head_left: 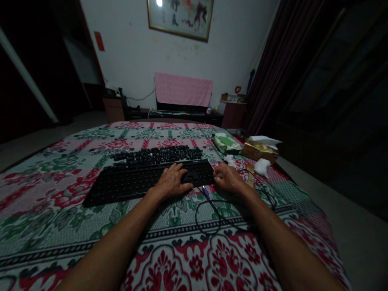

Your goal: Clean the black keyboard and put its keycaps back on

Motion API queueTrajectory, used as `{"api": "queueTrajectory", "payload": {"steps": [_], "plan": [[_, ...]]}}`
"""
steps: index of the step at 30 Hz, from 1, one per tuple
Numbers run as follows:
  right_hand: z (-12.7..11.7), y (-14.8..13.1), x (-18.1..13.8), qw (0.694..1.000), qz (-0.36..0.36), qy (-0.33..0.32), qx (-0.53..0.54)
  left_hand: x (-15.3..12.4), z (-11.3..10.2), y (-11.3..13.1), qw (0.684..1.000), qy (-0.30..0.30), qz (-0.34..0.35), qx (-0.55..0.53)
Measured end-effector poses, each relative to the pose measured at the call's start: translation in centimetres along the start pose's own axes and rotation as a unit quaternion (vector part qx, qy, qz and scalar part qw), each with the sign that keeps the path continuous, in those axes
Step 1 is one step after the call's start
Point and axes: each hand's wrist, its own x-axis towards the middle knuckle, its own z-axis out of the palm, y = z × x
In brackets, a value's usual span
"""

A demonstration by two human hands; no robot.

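A black keyboard base (127,184) with its keycaps removed lies on a floral cloth (60,226). A heap of loose black keycaps (157,154) sits just behind it. My left hand (172,182) rests on the right part of the base, fingers curled down over it. My right hand (226,178) is at the base's right edge, fingers pinched together on something too small to make out. The keyboard's black cable (212,214) loops on the cloth between my forearms.
A green wipes pack (226,142), a gold tissue box (259,149) and crumpled white tissue (262,166) lie at the right. A narrow wooden-looking tool (250,177) lies beside my right hand. A pink-draped cabinet (183,91) stands at the far wall.
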Motion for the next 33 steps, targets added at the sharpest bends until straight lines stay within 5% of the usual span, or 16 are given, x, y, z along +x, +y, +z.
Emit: {"api": "queueTrajectory", "payload": {"steps": [12,21,27,33], "plan": [[0.3,0.8,0.1,0.999,0.004,0.028,0.025,0.1,0.1,-0.1,1.000,-0.007,-0.004,-0.004],[0.0,0.8,0.0,0.999,0.011,-0.027,0.025,0.1,-0.2,0.2,1.000,0.006,0.006,-0.002],[0.6,0.8,0.1,0.998,-0.024,0.045,0.042,0.0,-0.2,0.2,1.000,0.012,0.007,0.002],[0.9,1.0,0.1,0.998,-0.031,0.034,0.038,0.0,-0.2,0.2,1.000,0.012,0.003,0.000]]}}
